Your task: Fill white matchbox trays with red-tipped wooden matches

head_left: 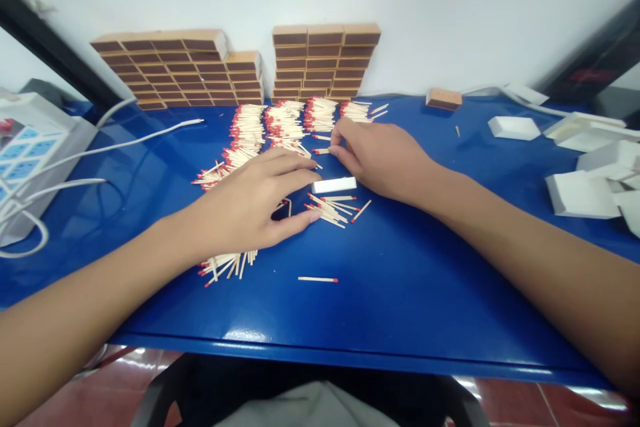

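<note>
My left hand (265,197) rests over the heaps of red-tipped matches with its fingers apart. Its thumb tip is at a small loose pile of matches (330,209), and its fingertips are by the end of a small white matchbox tray (334,185). My right hand (377,153) is closed in a pinch beyond the tray, with thumb and index finger on the end of a match (321,151). Several match bundles (320,115) lie in a row behind my hands. My left hand covers part of the pile below it. A single match (318,279) lies nearer the front edge.
Two stacks of matchboxes (326,57) stand against the wall, the other stack (170,70) to the left. One matchbox (444,99) lies apart. White empty trays (583,195) are heaped at the right. A power strip (43,167) and white cables (150,135) occupy the left.
</note>
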A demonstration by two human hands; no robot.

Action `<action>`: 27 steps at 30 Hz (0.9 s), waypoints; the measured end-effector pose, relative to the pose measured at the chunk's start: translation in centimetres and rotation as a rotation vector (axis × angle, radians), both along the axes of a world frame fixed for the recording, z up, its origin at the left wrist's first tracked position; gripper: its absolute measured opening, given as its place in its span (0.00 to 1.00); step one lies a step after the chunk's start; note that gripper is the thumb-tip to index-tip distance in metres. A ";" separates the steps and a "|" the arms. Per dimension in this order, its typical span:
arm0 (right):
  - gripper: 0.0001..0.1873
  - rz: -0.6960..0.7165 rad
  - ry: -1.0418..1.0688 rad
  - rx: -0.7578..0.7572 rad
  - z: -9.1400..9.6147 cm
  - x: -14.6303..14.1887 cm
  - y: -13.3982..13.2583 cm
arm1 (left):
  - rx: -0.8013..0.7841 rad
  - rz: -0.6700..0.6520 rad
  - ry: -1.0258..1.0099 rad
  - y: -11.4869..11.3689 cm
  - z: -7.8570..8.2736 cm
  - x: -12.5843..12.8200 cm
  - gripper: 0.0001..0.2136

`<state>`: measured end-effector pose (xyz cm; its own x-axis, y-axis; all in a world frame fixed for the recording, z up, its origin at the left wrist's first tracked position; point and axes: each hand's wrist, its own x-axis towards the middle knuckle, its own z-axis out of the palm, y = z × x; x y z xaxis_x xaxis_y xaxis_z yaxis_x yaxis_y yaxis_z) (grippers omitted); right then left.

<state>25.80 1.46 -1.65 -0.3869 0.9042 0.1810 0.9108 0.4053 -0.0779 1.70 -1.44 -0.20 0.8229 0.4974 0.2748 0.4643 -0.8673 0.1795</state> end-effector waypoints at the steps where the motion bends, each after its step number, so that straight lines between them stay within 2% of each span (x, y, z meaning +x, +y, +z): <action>1: 0.14 -0.003 -0.003 0.000 0.0 0.0 0.0 | 0.005 0.002 -0.002 0.0 -0.1 0.0 0.19; 17: 0.12 -0.001 0.009 0.007 -0.1 0.0 0.1 | 0.000 0.002 0.004 0.1 0.1 -0.1 0.21; 27: 0.15 0.008 0.000 0.008 -0.1 0.1 0.0 | 0.014 0.019 0.004 0.2 -0.3 -0.3 0.21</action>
